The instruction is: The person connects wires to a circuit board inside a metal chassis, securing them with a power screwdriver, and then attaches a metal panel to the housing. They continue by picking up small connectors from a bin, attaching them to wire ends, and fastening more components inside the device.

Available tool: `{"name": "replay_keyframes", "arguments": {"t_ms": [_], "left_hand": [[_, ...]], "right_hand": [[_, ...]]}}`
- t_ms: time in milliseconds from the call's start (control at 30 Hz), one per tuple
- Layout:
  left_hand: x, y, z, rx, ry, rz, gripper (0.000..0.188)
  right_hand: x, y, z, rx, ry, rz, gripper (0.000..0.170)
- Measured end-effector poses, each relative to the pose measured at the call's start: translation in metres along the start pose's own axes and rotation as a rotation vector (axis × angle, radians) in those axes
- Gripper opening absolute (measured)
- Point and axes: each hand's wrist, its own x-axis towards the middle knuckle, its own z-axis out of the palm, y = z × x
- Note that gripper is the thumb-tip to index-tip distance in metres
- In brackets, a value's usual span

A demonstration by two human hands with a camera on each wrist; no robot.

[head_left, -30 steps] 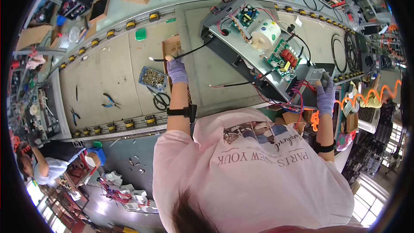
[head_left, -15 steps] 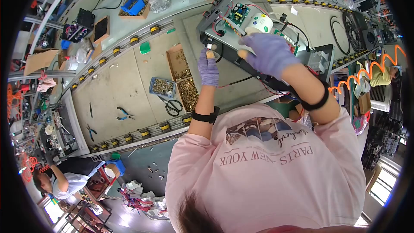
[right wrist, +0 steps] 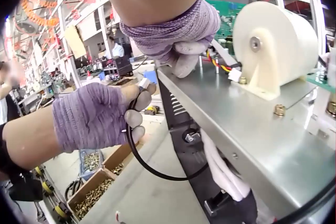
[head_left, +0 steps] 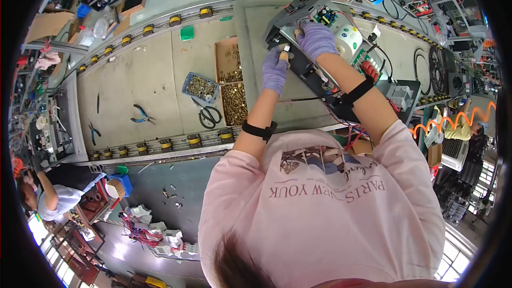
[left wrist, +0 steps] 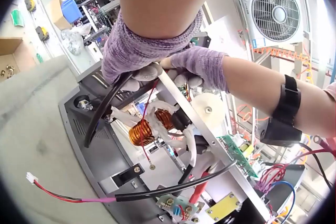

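A black cable (right wrist: 164, 177) is arching out from the side of a dark metal case (head_left: 306, 68), and its small white plug (right wrist: 144, 83) is sitting at the left hand's fingertips, just off the case's near corner. The left hand (right wrist: 100, 113) is holding it, the grip pinching the cable right behind the plug, thumb on one side and fingers on the other. The plug is pointing upward, somewhat tilted, with the cable dropping beneath the fingers in a loose loop before running back to the case.

What matters, from where I'm standing, is how the plug is lying against the steel plate (right wrist: 231, 124): beside its edge and near its corner, not over it. The right hand (right wrist: 173, 32) is reaching over that corner, near the plug but apart from it, its fingers bending down at the edge; I cannot tell whether its grip is pinching anything. Coloured wires (right wrist: 216, 61) are showing just beside those fingers. The left hand is the nearer one, as it is already holding the plug.

Further along the plate a white drum (right wrist: 278, 45) is standing. Out on the desk (head_left: 160, 85), brass screws (head_left: 233, 104) are filling a box and scissors (head_left: 209, 117) are lying beside it.
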Motion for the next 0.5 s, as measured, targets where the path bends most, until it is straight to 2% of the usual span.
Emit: {"name": "replay_keyframes", "arguments": {"t_ms": [100,133,200,300,433,500], "left_hand": [[0.011,-0.016,0.006,-0.004,0.003,-0.102,0.021],[0.013,-0.019,0.009,-0.011,0.008,-0.106,0.021],[0.018,-0.024,0.013,0.005,0.021,-0.124,0.019],[0.027,-0.026,0.014,-0.001,0.057,-0.150,0.019],[0.042,-0.027,0.010,-0.013,0.045,-0.128,0.015],[0.049,-0.028,0.006,0.008,-0.029,-0.085,0.020]], "right_hand": [[-0.003,0.016,0.006,-0.008,0.093,-0.004,0.030],[-0.005,0.013,0.000,-0.013,0.086,-0.008,0.030],[-0.012,0.007,-0.012,-0.073,-0.018,0.121,0.030],[-0.015,0.009,-0.006,-0.071,-0.008,0.119,0.030],[-0.015,0.016,0.007,-0.046,-0.002,0.099,0.029],[-0.017,0.017,0.011,0.009,0.105,0.069,0.027]]}}
